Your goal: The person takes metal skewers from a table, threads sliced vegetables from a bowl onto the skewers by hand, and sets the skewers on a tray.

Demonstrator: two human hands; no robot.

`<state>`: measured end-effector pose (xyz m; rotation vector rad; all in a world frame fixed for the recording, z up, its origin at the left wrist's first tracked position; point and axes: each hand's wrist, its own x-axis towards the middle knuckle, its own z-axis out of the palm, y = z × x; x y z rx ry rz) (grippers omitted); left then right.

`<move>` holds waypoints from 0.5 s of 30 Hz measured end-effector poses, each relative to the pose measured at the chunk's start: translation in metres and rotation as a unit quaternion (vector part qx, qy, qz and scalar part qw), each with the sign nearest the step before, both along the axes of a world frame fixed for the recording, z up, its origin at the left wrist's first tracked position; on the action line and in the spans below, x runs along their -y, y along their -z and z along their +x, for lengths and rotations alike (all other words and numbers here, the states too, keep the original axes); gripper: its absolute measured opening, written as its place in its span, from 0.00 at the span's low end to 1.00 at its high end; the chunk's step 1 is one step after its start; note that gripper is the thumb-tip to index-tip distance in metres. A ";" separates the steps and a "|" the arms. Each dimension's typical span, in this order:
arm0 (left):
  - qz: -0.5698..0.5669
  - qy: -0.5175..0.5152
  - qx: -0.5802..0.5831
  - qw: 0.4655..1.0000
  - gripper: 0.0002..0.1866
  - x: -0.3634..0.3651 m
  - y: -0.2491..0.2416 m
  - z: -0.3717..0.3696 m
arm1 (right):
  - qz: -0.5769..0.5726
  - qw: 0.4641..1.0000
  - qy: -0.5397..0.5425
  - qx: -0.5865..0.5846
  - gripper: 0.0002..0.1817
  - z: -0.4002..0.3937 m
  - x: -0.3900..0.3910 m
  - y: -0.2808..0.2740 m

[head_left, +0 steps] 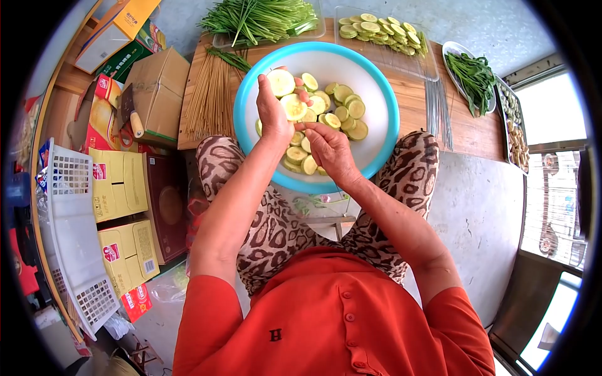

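My left hand (273, 110) is closed around pale zucchini slices (293, 107), their cut faces turned up, over a white basin with a turquoise rim (391, 94). Just below them, my right hand (330, 148) pinches a thin skewer, mostly hidden by the fingers and wrist. Its fingertips are close to the lower edge of the held slices. Loose zucchini slices (355, 108) with green skin lie in the basin, beneath and beside both hands. The basin rests between my knees, against the table edge.
Bamboo skewers (215, 94) lie left of the basin; thin metal skewers (439, 113) lie right. Behind stand trays of green stalks (260, 20) and skewered slices (382, 31). A plate of leafy greens (470, 80) sits right. Cardboard boxes (155, 94) and a knife (134, 119) are left.
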<state>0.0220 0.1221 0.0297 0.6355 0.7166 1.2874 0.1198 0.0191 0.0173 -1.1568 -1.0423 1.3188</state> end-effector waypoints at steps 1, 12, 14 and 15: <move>-0.001 -0.001 -0.002 1.000 0.28 0.000 0.000 0.000 | 0.000 1.000 0.000 0.000 0.12 0.000 0.000 0.000; 0.004 0.004 -0.005 1.000 0.29 -0.001 0.003 0.000 | -0.002 1.000 0.009 0.004 0.12 -0.002 -0.003 0.001; 0.004 0.003 -0.003 1.000 0.29 0.000 0.003 0.000 | -0.007 1.000 0.003 -0.004 0.12 0.000 -0.002 0.001; -0.003 0.000 -0.001 1.000 0.29 0.000 0.004 -0.001 | -0.012 1.000 -0.003 -0.011 0.11 0.000 -0.003 0.001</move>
